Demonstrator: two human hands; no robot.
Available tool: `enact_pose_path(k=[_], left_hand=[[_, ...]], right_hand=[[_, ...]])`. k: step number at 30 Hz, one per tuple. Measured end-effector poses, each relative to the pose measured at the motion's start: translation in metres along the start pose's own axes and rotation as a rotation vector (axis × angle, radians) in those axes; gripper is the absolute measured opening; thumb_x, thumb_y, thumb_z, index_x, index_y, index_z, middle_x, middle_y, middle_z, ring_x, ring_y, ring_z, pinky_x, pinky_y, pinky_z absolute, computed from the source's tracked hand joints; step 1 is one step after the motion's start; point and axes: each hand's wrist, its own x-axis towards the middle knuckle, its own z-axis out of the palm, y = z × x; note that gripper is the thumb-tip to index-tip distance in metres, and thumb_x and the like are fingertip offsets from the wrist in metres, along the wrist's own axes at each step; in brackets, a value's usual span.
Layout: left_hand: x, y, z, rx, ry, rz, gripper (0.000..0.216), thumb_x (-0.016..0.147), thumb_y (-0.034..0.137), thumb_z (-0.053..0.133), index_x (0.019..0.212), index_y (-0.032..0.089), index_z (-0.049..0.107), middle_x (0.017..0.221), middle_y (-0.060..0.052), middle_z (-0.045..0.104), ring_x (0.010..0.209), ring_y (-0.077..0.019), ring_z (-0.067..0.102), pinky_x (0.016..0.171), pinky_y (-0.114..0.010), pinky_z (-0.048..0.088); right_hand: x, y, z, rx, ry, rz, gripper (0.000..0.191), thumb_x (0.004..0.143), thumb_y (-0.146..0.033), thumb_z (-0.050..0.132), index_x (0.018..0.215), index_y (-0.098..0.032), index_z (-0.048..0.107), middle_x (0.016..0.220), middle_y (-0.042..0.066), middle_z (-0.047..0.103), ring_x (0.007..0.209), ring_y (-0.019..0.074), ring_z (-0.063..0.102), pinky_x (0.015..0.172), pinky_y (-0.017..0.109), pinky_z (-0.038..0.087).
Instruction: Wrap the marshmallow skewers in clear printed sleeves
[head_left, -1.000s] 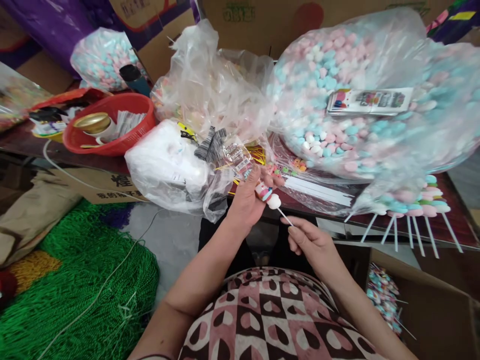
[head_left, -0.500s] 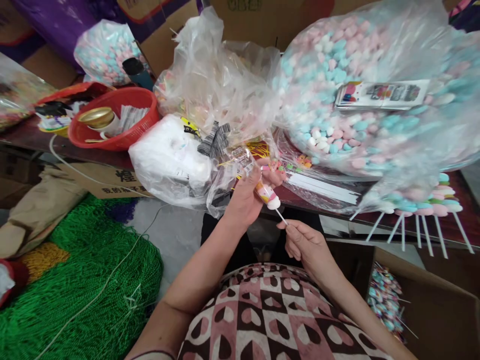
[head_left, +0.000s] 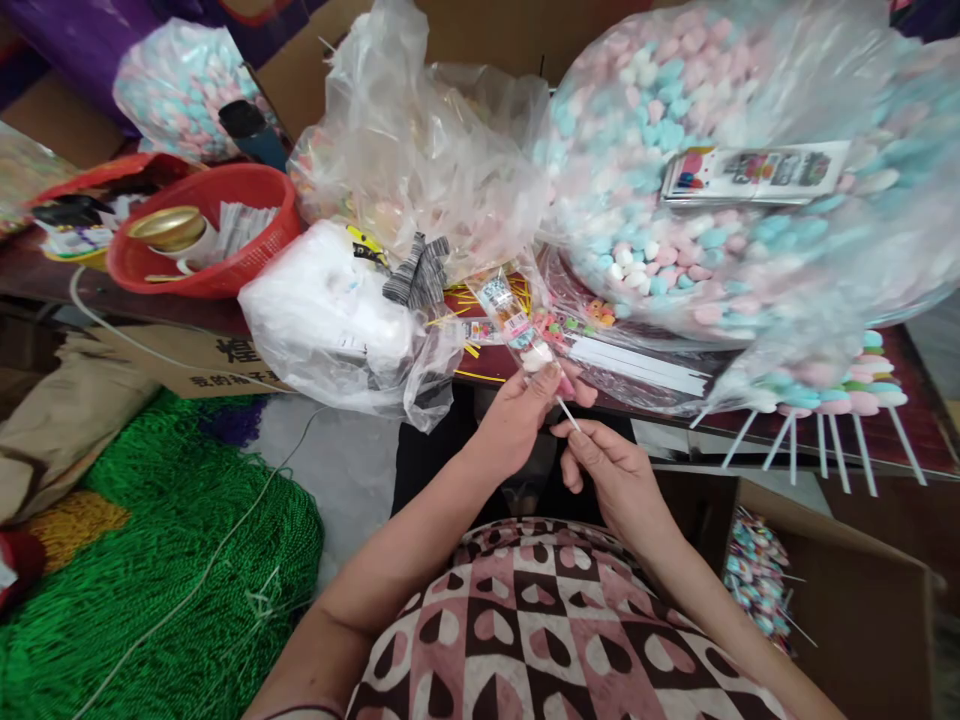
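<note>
A marshmallow lollipop in a printed clear wrapper points away from me, between my hands. My left hand is closed on its lower end, thumb and fingers pinching the wrapper where the stick comes out. With thumb and forefinger, my right hand pinches the white stick below that. Just past the lollipop lie yellow twist ties, small colourful gummy-like pieces and white paper sticks on clear plastic. What lies inside my left hand's grip is partly hidden.
A large bag of pastel marshmallows, topped by a wrapper stack, fills the right back. Marshmallow sticks overhang the table edge. Below is a carton with finished-looking lollipops. Left are a red basket and green cords.
My left hand has slid down from around the wrapper to its lower end, so the printed wrapper now shows above my fingers. My right hand still pinches the stick.
</note>
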Motion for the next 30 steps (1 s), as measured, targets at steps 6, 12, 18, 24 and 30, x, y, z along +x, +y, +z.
enact_pose_path(k=[6, 12, 18, 24, 30], left_hand=[[-0.003, -0.008, -0.006, 0.243, -0.003, 0.028, 0.038, 0.083, 0.054, 0.063, 0.079, 0.017, 0.070, 0.079, -0.005, 0.068, 0.079, -0.0150, 0.061, 0.080, -0.027, 0.046], [-0.004, 0.005, -0.013, 0.600, 0.000, 0.104, 0.040, 0.088, 0.052, 0.056, 0.071, 0.018, 0.068, 0.071, -0.003, 0.063, 0.071, -0.0158, 0.056, 0.074, -0.027, 0.041], [-0.004, 0.005, -0.014, 1.002, -0.078, 0.311, 0.037, 0.090, 0.042, 0.052, 0.061, 0.021, 0.061, 0.062, -0.002, 0.055, 0.061, -0.0168, 0.047, 0.071, -0.029, 0.037], [-0.010, 0.016, -0.017, 1.018, -0.129, 0.234, 0.033, 0.087, 0.043, 0.057, 0.062, 0.022, 0.063, 0.064, -0.003, 0.058, 0.067, -0.0187, 0.051, 0.076, -0.029, 0.041], [-0.018, 0.020, -0.020, 0.358, -0.078, 0.106, 0.058, 0.073, 0.062, 0.070, 0.112, 0.020, 0.066, 0.108, -0.008, 0.069, 0.099, -0.0214, 0.061, 0.091, -0.031, 0.045]], right_hand=[[0.004, -0.011, 0.003, -0.084, -0.003, -0.001, 0.036, 0.090, -0.051, 0.057, 0.098, -0.018, 0.069, 0.054, -0.003, 0.054, 0.051, 0.0118, 0.047, 0.052, 0.025, 0.040], [0.004, -0.008, 0.001, -0.056, -0.069, 0.039, 0.033, 0.090, -0.048, 0.057, 0.091, -0.018, 0.069, 0.056, -0.002, 0.056, 0.051, 0.0117, 0.048, 0.053, 0.025, 0.040], [0.004, -0.010, -0.002, -0.010, -0.015, -0.002, 0.031, 0.089, -0.050, 0.059, 0.088, -0.019, 0.066, 0.049, -0.005, 0.049, 0.045, 0.0098, 0.040, 0.046, 0.023, 0.032], [0.006, -0.006, 0.008, 0.025, 0.021, -0.019, 0.034, 0.089, -0.052, 0.058, 0.078, -0.020, 0.060, 0.047, -0.007, 0.043, 0.044, 0.0087, 0.034, 0.044, 0.023, 0.026], [0.005, -0.002, 0.006, 0.021, -0.026, -0.030, 0.033, 0.090, -0.051, 0.057, 0.082, -0.020, 0.060, 0.048, -0.007, 0.042, 0.045, 0.0092, 0.034, 0.046, 0.024, 0.025]])
